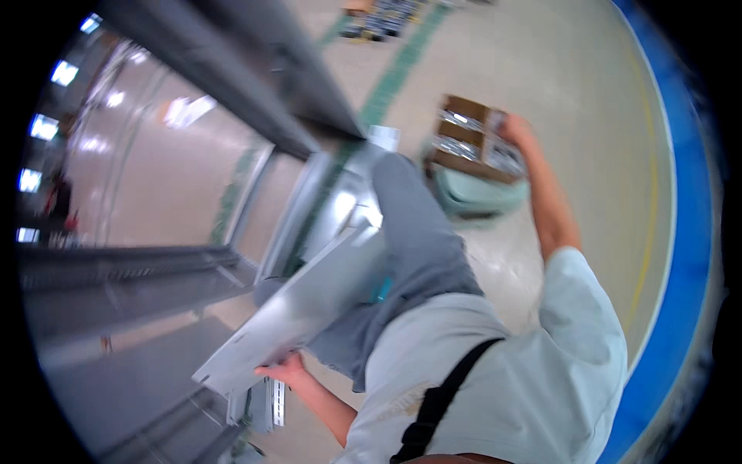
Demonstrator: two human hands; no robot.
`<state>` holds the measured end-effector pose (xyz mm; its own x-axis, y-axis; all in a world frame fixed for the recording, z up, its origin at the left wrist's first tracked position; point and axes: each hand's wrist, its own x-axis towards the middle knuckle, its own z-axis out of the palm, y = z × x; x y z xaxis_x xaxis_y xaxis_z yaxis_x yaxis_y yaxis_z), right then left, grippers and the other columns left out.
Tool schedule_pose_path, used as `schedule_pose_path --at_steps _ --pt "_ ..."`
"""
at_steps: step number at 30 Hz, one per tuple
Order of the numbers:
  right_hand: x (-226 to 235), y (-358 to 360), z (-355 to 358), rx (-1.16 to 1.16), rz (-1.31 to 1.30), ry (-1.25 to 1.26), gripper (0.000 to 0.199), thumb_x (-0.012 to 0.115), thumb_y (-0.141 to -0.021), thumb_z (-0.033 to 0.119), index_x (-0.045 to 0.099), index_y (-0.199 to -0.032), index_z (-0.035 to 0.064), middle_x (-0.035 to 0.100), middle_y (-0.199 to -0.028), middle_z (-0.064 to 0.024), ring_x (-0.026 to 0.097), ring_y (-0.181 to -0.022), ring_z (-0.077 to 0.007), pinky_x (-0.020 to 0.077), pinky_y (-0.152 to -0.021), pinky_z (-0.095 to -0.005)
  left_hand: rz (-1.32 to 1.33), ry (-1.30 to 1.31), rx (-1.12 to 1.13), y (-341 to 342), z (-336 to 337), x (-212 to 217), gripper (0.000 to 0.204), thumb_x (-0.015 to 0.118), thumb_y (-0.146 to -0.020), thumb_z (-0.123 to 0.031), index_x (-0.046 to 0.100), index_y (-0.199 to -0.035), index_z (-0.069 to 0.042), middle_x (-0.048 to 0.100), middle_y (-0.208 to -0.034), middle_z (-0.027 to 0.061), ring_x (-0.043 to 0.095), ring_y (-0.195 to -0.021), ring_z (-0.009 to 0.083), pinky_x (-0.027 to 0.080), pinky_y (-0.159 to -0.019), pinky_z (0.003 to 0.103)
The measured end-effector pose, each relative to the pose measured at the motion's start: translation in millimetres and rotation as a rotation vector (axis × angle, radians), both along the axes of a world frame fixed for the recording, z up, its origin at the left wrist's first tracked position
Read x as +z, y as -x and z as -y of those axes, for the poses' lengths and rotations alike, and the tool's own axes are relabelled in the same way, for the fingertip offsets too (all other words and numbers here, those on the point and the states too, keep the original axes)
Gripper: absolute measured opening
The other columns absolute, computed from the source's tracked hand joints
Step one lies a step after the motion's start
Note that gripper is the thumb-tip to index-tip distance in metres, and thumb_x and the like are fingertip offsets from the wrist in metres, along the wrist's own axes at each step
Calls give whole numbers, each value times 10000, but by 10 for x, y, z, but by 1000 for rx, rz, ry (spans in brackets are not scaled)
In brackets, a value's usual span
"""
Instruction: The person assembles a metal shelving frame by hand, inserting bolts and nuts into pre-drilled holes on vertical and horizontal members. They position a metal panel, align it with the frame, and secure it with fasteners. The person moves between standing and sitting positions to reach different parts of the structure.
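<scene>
My left hand [287, 368] grips the lower edge of a long pale metal panel [309, 298], which lies tilted across my legs. My right arm stretches out to the right. My right hand [513, 130] is at the far right compartment of a cardboard box [484, 158] divided into sections, its fingers hidden and blurred there. Shiny metal pieces [457, 147] fill several compartments, too blurred to name. Beneath the box stands a rounded pale green stool [478, 193].
A large grey metal frame [255, 69] rises at the left, with crossbars [139, 267] lower down. Slotted metal strips [277, 402] lie below my left hand. Green tape [406, 62] marks the floor; several dark items [380, 19] sit far off. A blue strip [692, 232] curves along the right.
</scene>
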<state>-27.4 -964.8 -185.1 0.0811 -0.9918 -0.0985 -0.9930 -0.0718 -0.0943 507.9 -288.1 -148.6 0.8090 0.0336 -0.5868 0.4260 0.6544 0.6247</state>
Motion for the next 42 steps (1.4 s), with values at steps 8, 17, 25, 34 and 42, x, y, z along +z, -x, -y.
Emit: schedule_pose_path --at_steps 8,17,25,34,42 --pt "-82 141 -15 44 53 33 267 741 -688 260 779 -890 89 722 -885 -186 707 -820 -355 568 -759 -449 -34 158 26 364 61 1 963 337 -850 -867 329 -1550 -206 317 -1612 49 332 -1442 328 286 -1174 569" --pt "77 38 -140 -59 87 2 242 769 -650 224 779 -851 89 730 -878 -190 718 -815 -346 583 -783 -445 128 201 -200 231 -34 -465 889 326 -895 -823 384 -1525 -198 422 -1554 31 388 -1416 319 308 -1175 534" --pt "54 -55 -178 -154 117 39 254 780 -655 224 776 -849 60 731 -915 -203 721 -859 -349 575 -805 -428 696 -485 -359 703 159 -69 734 471 -972 -630 404 -1500 -125 446 -1529 41 421 -1393 289 369 -1147 448" --pt "213 -59 -194 -174 99 -66 334 749 -685 208 754 -946 0 709 -1061 -243 701 -1002 -363 560 -905 -438 167 225 -273 512 -8 -207 601 521 -1025 -479 439 -1461 -75 537 -1424 38 491 -1322 219 416 -1118 372" --pt "240 -147 -203 -188 99 -91 351 765 -678 205 755 -969 9 713 -1077 -228 704 -1012 -347 562 -911 -427 -18 279 -140 567 -114 -139 604 651 -937 -505 557 -1381 -107 623 -1342 14 584 -1231 215 494 -1060 391"
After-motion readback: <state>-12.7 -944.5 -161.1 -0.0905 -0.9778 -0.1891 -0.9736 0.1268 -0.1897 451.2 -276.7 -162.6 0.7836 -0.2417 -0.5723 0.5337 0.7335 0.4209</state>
